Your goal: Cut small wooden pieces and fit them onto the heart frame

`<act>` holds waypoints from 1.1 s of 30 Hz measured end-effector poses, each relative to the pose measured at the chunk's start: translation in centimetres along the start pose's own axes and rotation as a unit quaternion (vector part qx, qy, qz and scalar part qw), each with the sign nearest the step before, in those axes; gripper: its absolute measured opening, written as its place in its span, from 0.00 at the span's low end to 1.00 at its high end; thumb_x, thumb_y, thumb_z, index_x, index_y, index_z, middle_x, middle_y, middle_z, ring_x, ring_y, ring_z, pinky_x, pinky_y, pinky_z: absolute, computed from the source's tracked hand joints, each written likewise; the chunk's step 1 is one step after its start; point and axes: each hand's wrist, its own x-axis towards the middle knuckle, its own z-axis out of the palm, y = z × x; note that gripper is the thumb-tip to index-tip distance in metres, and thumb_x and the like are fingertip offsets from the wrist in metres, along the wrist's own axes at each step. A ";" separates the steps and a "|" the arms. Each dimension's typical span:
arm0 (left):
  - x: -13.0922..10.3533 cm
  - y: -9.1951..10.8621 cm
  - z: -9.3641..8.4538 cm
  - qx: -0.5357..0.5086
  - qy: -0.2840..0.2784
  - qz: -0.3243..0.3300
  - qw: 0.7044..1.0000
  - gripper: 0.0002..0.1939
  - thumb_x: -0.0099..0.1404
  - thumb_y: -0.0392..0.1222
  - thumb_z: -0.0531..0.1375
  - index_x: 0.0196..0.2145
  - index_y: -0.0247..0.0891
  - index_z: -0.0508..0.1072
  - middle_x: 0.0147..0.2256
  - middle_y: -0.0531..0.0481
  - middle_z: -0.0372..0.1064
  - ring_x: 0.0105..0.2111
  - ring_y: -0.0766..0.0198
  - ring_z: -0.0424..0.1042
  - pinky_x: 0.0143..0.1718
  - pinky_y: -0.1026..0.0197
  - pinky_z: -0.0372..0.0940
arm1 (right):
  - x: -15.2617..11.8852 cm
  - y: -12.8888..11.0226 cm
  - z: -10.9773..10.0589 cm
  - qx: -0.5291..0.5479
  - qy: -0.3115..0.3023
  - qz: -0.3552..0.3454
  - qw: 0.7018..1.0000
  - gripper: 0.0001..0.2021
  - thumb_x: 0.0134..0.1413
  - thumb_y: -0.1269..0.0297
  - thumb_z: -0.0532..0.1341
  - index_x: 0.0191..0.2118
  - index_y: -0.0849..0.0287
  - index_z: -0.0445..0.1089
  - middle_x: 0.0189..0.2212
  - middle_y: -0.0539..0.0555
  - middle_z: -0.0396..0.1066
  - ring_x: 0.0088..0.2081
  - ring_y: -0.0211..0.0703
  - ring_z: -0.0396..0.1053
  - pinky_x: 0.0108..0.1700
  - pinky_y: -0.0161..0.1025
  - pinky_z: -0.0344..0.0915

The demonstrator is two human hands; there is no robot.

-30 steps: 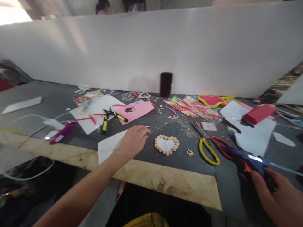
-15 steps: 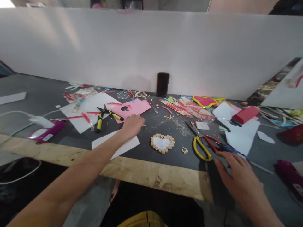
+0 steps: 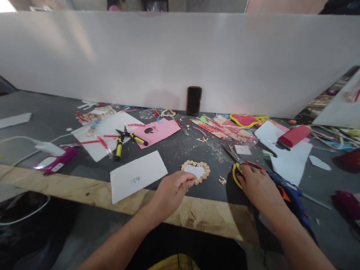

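Observation:
My left hand is closed in a pinch at the lower left rim of a heart-shaped ring of small beige pieces with a white centre; anything between its fingertips is too small to make out. My right hand is closed over the handles of the scissors, whose blades point away to the upper left on the table. Between the heart and the scissors lies a small cluster of beige pieces. A white card marked 154 lies left of my left hand.
Yellow-handled pliers and pink paper lie at the left. A phone leans on the white partition. Right of my right hand is a blue glue gun, with red rolled foam beyond. A purple power strip sits far left.
My left hand has moved right and nearer, from beside the pink paper to the heart, uncovering the white card. My right hand has moved left from the glue gun onto the scissor handles.

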 end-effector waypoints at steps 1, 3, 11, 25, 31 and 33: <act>-0.3 0.1 0.3 -0.013 -0.001 0.008 1.000 0.11 0.67 0.40 0.51 0.39 0.41 0.73 0.37 0.51 0.75 0.36 0.64 0.73 0.38 0.65 0.65 | 0.1 -0.2 -0.1 -0.001 -0.002 0.001 1.000 0.09 0.56 0.67 0.53 0.40 0.63 0.66 0.34 0.62 0.73 0.37 0.51 0.70 0.42 0.45 0.60; -0.7 0.4 0.8 -0.029 -0.009 0.011 0.999 0.10 0.66 0.39 0.52 0.38 0.40 0.74 0.37 0.50 0.75 0.37 0.63 0.73 0.39 0.64 0.65 | 0.3 -0.5 -0.4 0.000 -0.001 0.004 1.000 0.08 0.55 0.70 0.53 0.39 0.63 0.67 0.33 0.62 0.73 0.36 0.52 0.70 0.40 0.44 0.61; -1.5 1.4 1.5 -0.037 -0.044 -0.017 0.998 0.09 0.65 0.37 0.53 0.36 0.41 0.74 0.35 0.51 0.74 0.36 0.63 0.72 0.38 0.65 0.64 | -0.4 -1.3 -0.8 0.043 0.044 0.036 0.997 0.09 0.55 0.71 0.50 0.36 0.59 0.67 0.33 0.60 0.74 0.35 0.50 0.71 0.39 0.42 0.62; -2.3 1.3 2.8 -0.050 -0.077 -0.012 0.996 0.09 0.66 0.39 0.52 0.35 0.40 0.73 0.33 0.50 0.73 0.34 0.63 0.71 0.36 0.64 0.63 | -0.5 0.4 -4.7 0.547 0.218 0.272 0.761 0.19 0.46 0.56 0.63 0.45 0.56 0.68 0.37 0.55 0.72 0.30 0.40 0.68 0.29 0.36 0.63; -2.4 1.4 2.6 -0.038 -0.073 -0.012 0.997 0.10 0.66 0.39 0.51 0.34 0.40 0.72 0.32 0.49 0.73 0.33 0.63 0.71 0.35 0.64 0.63 | -1.3 1.0 -6.2 0.629 0.244 0.197 0.712 0.21 0.51 0.55 0.59 0.52 0.49 0.63 0.44 0.57 0.67 0.38 0.45 0.68 0.36 0.43 0.66; -2.5 1.2 2.4 -0.031 -0.067 -0.008 0.997 0.10 0.67 0.39 0.51 0.34 0.40 0.71 0.32 0.50 0.72 0.33 0.64 0.70 0.34 0.64 0.62 | -2.0 1.4 -6.7 0.558 0.245 0.158 0.777 0.20 0.56 0.52 0.52 0.54 0.46 0.60 0.43 0.57 0.67 0.41 0.49 0.68 0.39 0.48 0.67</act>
